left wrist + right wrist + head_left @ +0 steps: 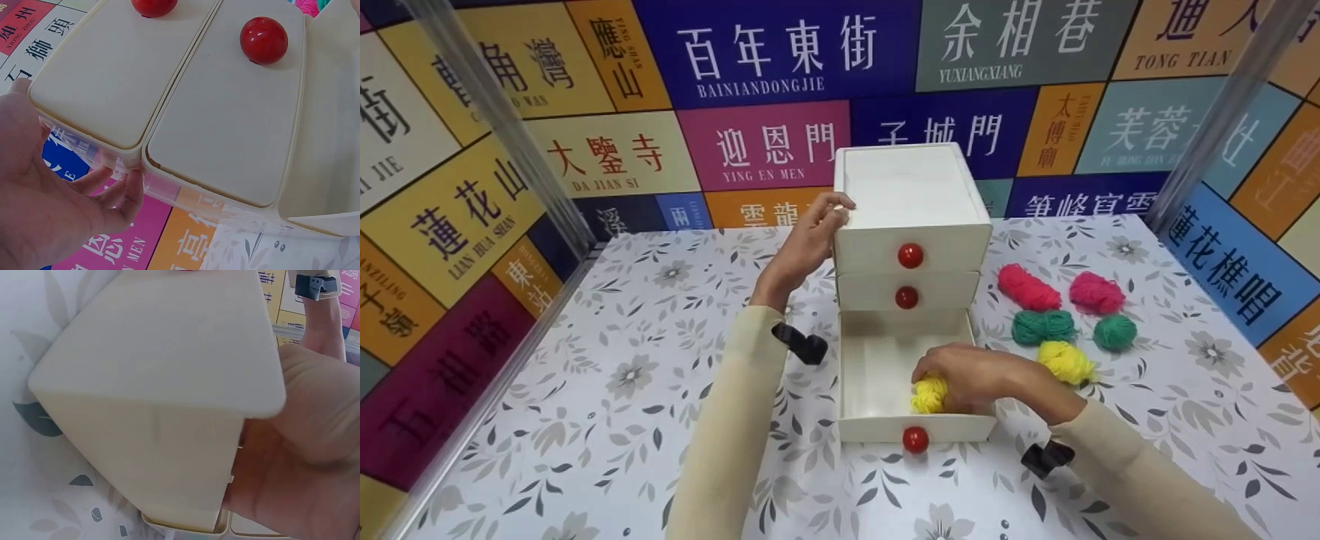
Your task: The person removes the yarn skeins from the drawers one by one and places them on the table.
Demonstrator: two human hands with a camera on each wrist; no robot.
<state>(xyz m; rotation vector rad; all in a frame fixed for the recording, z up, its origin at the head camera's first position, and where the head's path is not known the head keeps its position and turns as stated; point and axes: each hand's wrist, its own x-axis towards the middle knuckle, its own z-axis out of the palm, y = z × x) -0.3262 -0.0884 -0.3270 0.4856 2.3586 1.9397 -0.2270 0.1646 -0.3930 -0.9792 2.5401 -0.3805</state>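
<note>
A white drawer cabinet [911, 184] with red round knobs stands on the table, its bottom drawer [870, 375] pulled out and the two upper ones closed. My left hand [810, 236] grips its upper left edge; in the left wrist view the bent fingers [132, 194] touch its clear side. Inside the front right of the bottom drawer, my right hand [979, 375] holds a yellow yarn ball [930, 394]. From the right wrist, the drawer's front panel [157, 343] hides the fingertips and the yarn.
Right of the cabinet lie a red yarn skein [1029, 288], a pink yarn ball [1096, 292], a green skein [1042, 328], a green ball [1114, 332] and another yellow yarn ball [1065, 362]. A floral cloth [607, 420] covers the table, and printed panels [765, 142] stand behind.
</note>
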